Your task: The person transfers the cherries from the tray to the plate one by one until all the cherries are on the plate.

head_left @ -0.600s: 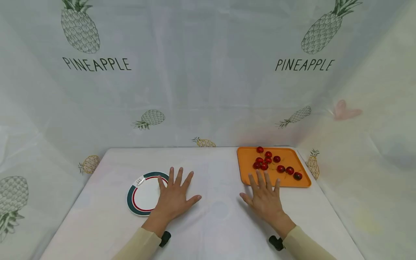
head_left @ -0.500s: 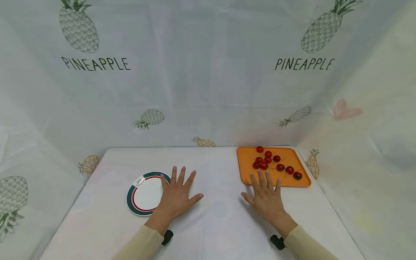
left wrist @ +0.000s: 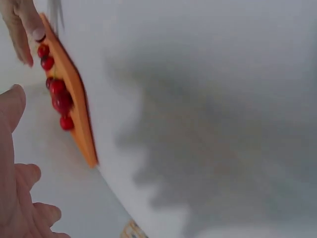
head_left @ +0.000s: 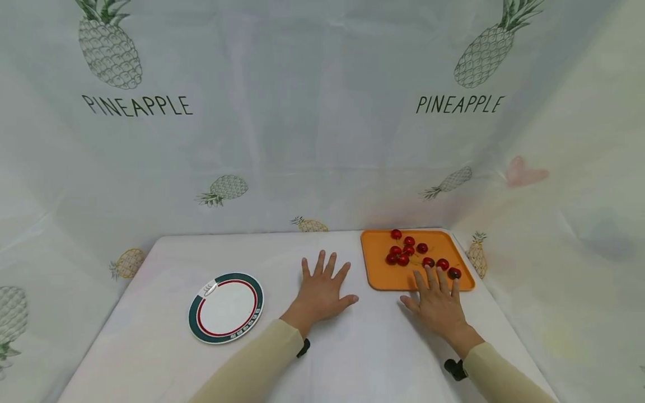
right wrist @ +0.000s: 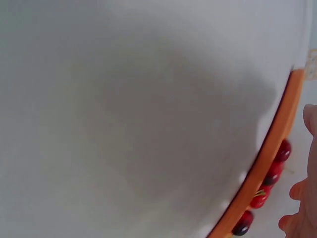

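Note:
My left hand [head_left: 322, 291] hovers over the middle of the white table, palm down with fingers spread, holding nothing; in the left wrist view it casts a shadow on the cloth. To its right, my right hand [head_left: 439, 307] hangs at the front edge of an orange tray [head_left: 375, 263], fingers spread and nothing held, fingertips overlapping the tray in the head view. Several dark red cherries [head_left: 403, 259], some with stems, lie in the tray. A round white plate [head_left: 227, 308] with a green rim and red ring sits at the left with nothing on it.
The white table [head_left: 312, 252] meets a pale curtain [head_left: 302, 140] printed with pineapples at its back edge, and the curtain continues along both sides. The tray stands near the table's back right corner.
My left hand has moved right, away from the plate, which now shows whole. My right hand has shifted slightly right along the tray. The head view has turned a little.

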